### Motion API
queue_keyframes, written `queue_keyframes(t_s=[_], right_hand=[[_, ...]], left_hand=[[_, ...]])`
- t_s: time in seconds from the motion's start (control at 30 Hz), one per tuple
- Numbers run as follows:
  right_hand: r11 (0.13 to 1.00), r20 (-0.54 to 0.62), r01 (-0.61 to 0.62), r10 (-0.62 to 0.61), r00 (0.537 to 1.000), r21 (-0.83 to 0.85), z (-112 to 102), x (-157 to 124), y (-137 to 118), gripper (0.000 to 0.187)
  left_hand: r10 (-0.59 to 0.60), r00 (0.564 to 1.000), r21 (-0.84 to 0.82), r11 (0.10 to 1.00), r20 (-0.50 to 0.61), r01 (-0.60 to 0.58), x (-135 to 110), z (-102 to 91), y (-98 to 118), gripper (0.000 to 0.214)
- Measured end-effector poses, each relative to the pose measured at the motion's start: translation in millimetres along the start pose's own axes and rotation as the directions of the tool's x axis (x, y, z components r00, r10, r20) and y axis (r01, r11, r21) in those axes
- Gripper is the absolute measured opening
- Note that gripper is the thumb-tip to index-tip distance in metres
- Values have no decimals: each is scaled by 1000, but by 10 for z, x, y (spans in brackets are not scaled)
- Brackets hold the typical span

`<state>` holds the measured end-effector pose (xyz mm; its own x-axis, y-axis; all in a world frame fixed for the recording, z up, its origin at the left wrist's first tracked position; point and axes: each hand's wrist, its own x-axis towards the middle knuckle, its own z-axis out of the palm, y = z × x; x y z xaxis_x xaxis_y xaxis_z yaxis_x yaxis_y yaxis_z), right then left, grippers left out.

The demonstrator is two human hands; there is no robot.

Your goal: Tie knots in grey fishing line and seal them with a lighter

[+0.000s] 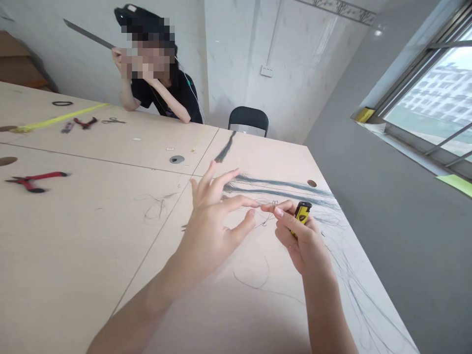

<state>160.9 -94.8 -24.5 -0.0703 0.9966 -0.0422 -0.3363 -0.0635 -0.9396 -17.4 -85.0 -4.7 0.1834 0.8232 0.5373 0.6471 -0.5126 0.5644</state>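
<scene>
My right hand [302, 236] is closed around a yellow lighter [301, 219] with a black top, which sticks up out of the fist. Its thumb and index finger come together at a small dark fish hook [275, 203]; whether they pinch its thin line cannot be made out. My left hand [217, 211] has its fingers spread, with thumb and index fingertip apart. Its index tip is right beside the right index tip, over the table. Below the fingertips a second small hook [264, 224] shows. Behind my hands lie bundles of dark blue-grey line [280, 183].
Loose strands [354, 285] run along the table's right edge. A tangle of line [157, 209] and red-handled pliers [37, 181] lie left. Farther back are more pliers [85, 123], scissors [113, 120] and yellow strands [66, 117]. A person [165, 93] sits opposite, near a black chair [249, 118].
</scene>
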Motion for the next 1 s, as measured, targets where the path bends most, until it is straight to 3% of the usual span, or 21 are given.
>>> queue_keyframes(t_s=[0.23,0.43,0.6,1.0], right_hand=[[1000,14,9,-9,1000,26,39,-11,1,20],[1000,35,-13,12,999,3,58,-46,-6,23],[1000,-16,-10,10,1000,-26,59,-38,-20,22],[989,-232,123,-139,963,-82,-84,39,-34,20]], left_hand=[[-177,942,-218,945,284,243,59,52,5,12],[-195,906,-341,880,375,331,84,48,-34,17],[-177,905,-379,864,387,331,99,51,-58,13],[-253,919,-469,800,303,375,135,-33,-94,16]])
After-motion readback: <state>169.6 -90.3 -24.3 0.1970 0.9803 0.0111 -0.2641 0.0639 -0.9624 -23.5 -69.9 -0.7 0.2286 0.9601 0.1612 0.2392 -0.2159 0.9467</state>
